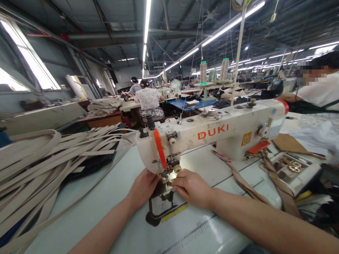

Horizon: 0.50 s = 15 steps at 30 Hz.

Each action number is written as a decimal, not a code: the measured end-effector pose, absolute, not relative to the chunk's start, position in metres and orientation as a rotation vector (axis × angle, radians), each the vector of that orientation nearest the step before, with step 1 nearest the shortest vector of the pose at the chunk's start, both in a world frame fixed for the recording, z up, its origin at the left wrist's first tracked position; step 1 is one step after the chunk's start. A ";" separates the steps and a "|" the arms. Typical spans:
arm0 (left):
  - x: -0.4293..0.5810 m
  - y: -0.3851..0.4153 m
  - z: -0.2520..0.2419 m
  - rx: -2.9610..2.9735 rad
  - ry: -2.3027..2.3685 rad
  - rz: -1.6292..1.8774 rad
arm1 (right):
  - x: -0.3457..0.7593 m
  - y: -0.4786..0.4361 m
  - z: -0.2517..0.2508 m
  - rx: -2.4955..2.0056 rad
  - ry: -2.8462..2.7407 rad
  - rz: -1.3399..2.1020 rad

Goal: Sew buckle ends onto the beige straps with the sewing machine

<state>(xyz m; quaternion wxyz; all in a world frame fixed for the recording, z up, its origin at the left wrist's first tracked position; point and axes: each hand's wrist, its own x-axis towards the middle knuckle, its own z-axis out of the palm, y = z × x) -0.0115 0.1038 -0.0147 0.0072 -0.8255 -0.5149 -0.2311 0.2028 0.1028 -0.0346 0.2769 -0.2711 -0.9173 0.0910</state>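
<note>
On the smooth, pale desk (79,215), flat beige strips (39,173) curl heaped left of the scuffed, rounded white sewing machine (189,132). My 2 forearms slant inward, fingers curled. My right hand (194,187) pinches thumb and fingertips together; I cannot tell on what. My left hand (144,185) has hidden fingertips, grip unclear. Between both hands lies the needle area (167,184).
</note>
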 end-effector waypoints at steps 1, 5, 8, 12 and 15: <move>-0.010 0.112 -0.014 -2.585 -1.601 -0.720 | 0.203 0.103 -0.035 -0.721 -2.462 0.242; -0.006 0.124 -0.010 -2.645 -1.531 -0.679 | 0.203 0.103 -0.034 -0.727 -2.458 0.256; -0.010 0.110 -0.008 -2.664 -1.496 -0.645 | 0.204 0.102 -0.032 -0.735 -2.452 0.274; -0.020 0.079 -0.015 -2.621 -1.567 -0.668 | 0.203 0.102 -0.034 -0.724 -2.454 0.268; -0.022 0.065 -0.024 -2.589 -1.626 -0.748 | 0.202 0.103 -0.035 -0.719 -2.456 0.260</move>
